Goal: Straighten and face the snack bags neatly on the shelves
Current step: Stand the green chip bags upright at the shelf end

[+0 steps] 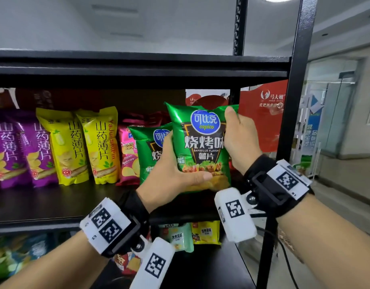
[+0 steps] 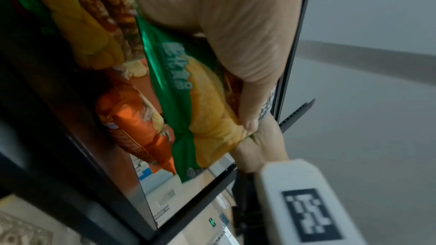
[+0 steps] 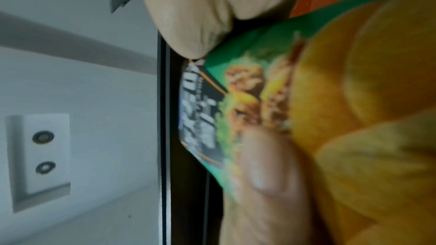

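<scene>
Both hands clamp the green Copico barbecue chip bag: left hand at its lower-left corner, right hand on its right edge.

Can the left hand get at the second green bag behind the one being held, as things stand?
Probably not yet. The left hand grips the front green bag, as does the right hand, and that bag covers most of the second green bag. Its left edge is exposed, but the grip must release first.
</scene>
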Demonstrator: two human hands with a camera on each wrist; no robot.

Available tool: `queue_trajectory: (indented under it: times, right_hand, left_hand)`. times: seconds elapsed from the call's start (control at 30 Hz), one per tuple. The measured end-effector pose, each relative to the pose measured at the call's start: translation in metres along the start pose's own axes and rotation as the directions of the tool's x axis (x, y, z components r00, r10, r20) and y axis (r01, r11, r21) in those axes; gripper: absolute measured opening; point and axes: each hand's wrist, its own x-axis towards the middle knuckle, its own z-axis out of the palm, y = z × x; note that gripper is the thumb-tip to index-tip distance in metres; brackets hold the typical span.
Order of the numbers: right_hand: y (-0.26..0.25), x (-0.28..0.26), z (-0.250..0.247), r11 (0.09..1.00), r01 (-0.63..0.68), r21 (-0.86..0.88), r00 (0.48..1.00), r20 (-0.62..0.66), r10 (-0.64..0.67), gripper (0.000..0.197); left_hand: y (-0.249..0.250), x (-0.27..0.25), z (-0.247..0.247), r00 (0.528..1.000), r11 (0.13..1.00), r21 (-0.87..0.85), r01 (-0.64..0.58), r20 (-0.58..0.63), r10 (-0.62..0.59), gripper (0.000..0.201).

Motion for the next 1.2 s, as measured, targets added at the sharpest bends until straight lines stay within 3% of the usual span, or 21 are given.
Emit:
queue_trajectory:
  times: [0.1, 0.17, 0.23, 0.37, 0.5, 0.67, 0.8, 0.9, 1.0, 1.07, 1.13, 1.2]
  right_hand:
    - [-0.003, -0.002, -0.002, 0.965, -0.226, 0.131, 0.961, 0.195, 0.199, 0.049]
    - [-0.004, -0.015, -0.004, 0.945, -0.291, 0.150, 0.893, 0.397, 0.212, 0.063]
    - [-0.007, -0.027, -0.007, 0.955, -0.281, 0.096, 0.839, 0.507, 0.196, 0.069]
    - [-0.017, -0.025, -0.016, 0.932, -0.330, 0.152, 0.844, 0.489, 0.219, 0.043]
    - [-0.020, -0.019, -0.016, 0.905, -0.358, 0.229, 0.896, 0.358, 0.263, 0.051]
    - [-0.020, -0.019, -0.014, 0.804, -0.459, 0.379, 0.871, 0.369, 0.324, 0.049]
    - [-0.022, -0.023, -0.010, 0.690, -0.535, 0.489, 0.836, 0.427, 0.345, 0.048]
    - [-0.023, -0.026, -0.007, 0.679, -0.514, 0.524, 0.848, 0.431, 0.309, 0.040]
    - [-0.023, -0.028, -0.008, 0.777, -0.432, 0.457, 0.872, 0.432, 0.231, 0.047]
    - [-0.024, -0.031, -0.009, 0.772, -0.440, 0.459, 0.845, 0.503, 0.182, 0.050]
    - [-0.027, -0.035, -0.010, 0.681, -0.511, 0.523, 0.793, 0.593, 0.140, 0.043]
    - [-0.024, -0.037, -0.010, 0.591, -0.567, 0.574, 0.762, 0.638, 0.112, 0.053]
  left_hand:
    - [0.011, -0.001, -0.004, 0.997, 0.999, -0.024, 0.031, -0.076, -0.032, 0.085]
    - [0.021, 0.004, -0.009, 0.989, 0.989, -0.129, 0.070, -0.121, -0.086, 0.071]
    - [0.031, 0.007, -0.013, 0.987, 0.984, -0.134, 0.118, -0.089, -0.131, 0.066]
    - [0.042, 0.003, -0.018, 0.983, 0.954, -0.238, 0.183, 0.048, -0.177, 0.067]
    - [0.048, 0.003, -0.019, 0.987, 0.937, -0.311, 0.161, 0.062, -0.149, 0.058]
    - [0.045, 0.002, -0.012, 0.992, 0.919, -0.390, 0.060, -0.079, -0.098, 0.056]
    - [0.040, -0.001, -0.002, 0.966, 0.916, -0.394, -0.073, -0.255, -0.032, 0.063]
    - [0.036, -0.002, 0.003, 0.944, 0.953, -0.249, -0.171, -0.318, 0.087, 0.065]
    - [0.033, -0.001, 0.001, 0.904, 0.966, 0.074, -0.249, -0.341, 0.259, 0.073]
    - [0.028, -0.001, -0.001, 0.881, 0.906, 0.337, -0.257, -0.302, 0.363, 0.078]
    - [0.024, -0.002, -0.001, 0.873, 0.795, 0.538, -0.280, -0.201, 0.443, 0.087]
    - [0.021, -0.004, 0.000, 0.879, 0.691, 0.631, -0.352, -0.032, 0.476, 0.095]
